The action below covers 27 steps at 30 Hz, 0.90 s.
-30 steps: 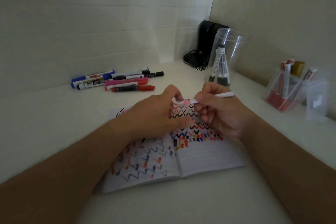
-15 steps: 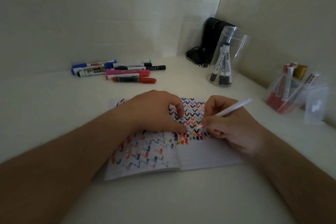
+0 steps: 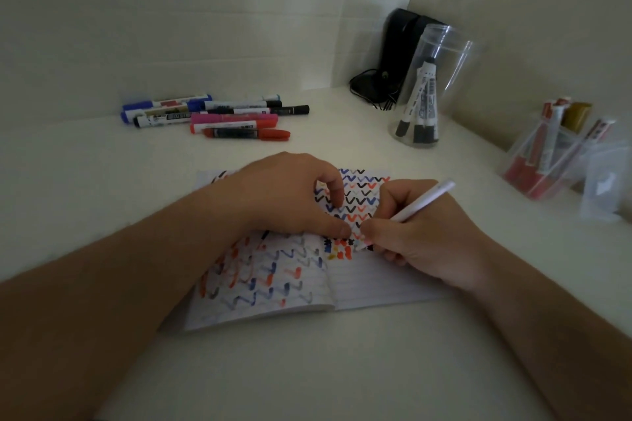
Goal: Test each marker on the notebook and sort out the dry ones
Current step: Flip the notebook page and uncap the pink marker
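The right hand (image 3: 427, 243) grips a white marker (image 3: 422, 202), tip on the open notebook (image 3: 376, 280) lying on the tabletop (image 3: 342, 369). The left hand (image 3: 287, 196), fingers curled, presses the page. A short, light stroke on blank paper would best show if ink flows.

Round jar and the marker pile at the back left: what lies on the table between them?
Head view: nothing. The table is bare from the pile's black marker across to the jar; the black device and its cord sit farther back.
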### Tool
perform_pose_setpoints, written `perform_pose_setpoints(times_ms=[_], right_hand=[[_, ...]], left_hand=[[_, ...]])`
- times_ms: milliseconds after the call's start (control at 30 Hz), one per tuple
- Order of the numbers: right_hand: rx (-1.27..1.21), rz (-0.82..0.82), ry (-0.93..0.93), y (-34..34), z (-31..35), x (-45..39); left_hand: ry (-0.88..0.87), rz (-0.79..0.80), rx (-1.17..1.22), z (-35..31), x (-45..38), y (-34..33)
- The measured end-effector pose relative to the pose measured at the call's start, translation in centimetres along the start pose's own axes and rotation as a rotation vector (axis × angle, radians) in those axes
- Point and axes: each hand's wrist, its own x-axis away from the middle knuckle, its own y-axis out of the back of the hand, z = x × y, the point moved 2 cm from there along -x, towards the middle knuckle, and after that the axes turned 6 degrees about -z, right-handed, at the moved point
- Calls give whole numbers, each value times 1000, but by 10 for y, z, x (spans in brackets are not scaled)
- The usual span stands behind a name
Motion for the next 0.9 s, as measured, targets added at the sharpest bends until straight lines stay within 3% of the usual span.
perform_pose_setpoints(times_ms=[333,900], right_hand=[[100,13,43,-2,5,1],[42,31,63,-1,0,1]], left_hand=[[-9,-8,-18,-1,0,-1],[-12,-4,-3,-1,1,0]])
